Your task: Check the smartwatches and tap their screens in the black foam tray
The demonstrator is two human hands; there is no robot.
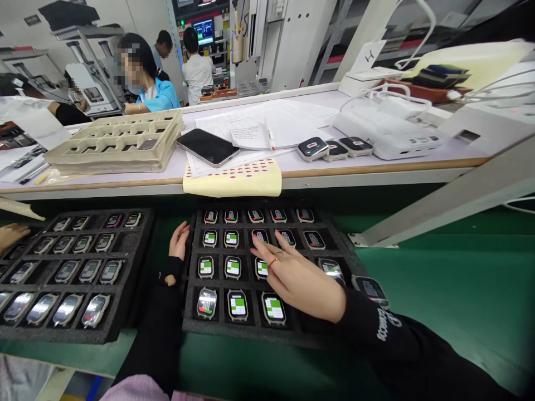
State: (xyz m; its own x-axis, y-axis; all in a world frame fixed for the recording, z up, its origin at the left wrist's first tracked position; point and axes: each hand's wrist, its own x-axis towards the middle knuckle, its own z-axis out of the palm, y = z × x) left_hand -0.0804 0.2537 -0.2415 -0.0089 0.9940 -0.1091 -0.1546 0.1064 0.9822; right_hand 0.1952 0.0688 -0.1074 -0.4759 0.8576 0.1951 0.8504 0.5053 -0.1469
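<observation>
A black foam tray (190, 320) on the green belt holds several smartwatch bodies, most with lit green-and-white screens (238, 304). My right hand (298, 277) lies over the tray's middle rows with fingers stretched out, fingertips resting on the watches in the second and third rows. My left hand (179, 240) rests against the tray's left edge, fingers together and extended, holding nothing. Both arms wear black sleeves.
A second foam tray (121, 312) of watches with dark screens sits to the left; another person's hand (11, 234) touches its far left. Above the belt, a shelf carries a beige moulded tray (112, 142), a phone (208, 147), papers, a sticker sheet (234, 178), three small devices (312, 148). People work beyond.
</observation>
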